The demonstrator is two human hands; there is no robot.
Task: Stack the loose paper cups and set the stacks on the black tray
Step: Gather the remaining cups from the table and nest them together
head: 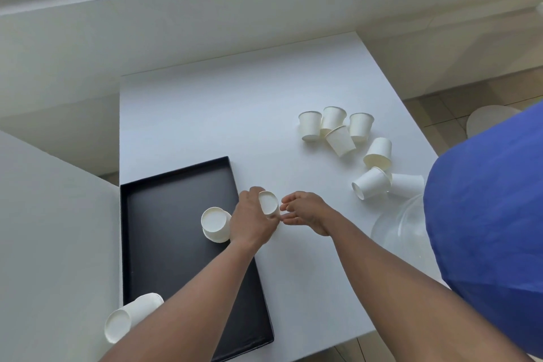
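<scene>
Head camera looks down on a white counter where the left hand is curled round a small white paper cup, held base-up just past the right edge of the shallow black rectangular tray. The right hand hovers just beside it, fingers loosely spread and holding nothing.

These cups look very light, thin-walled and easily dented, so I judge a gentle hold round the side wall, near the stiffer rolled rim, to be safest; squeezing mid-wall could crease them. They are plain white, tapered, with a rolled lip and flat base.

One inverted white cup stack stands on the tray near its right edge. A cluster of loose white cups lies well apart at the counter's far right, some upright, some tipped. Another white cup stack lying on its side rests at the tray's near left corner.
</scene>
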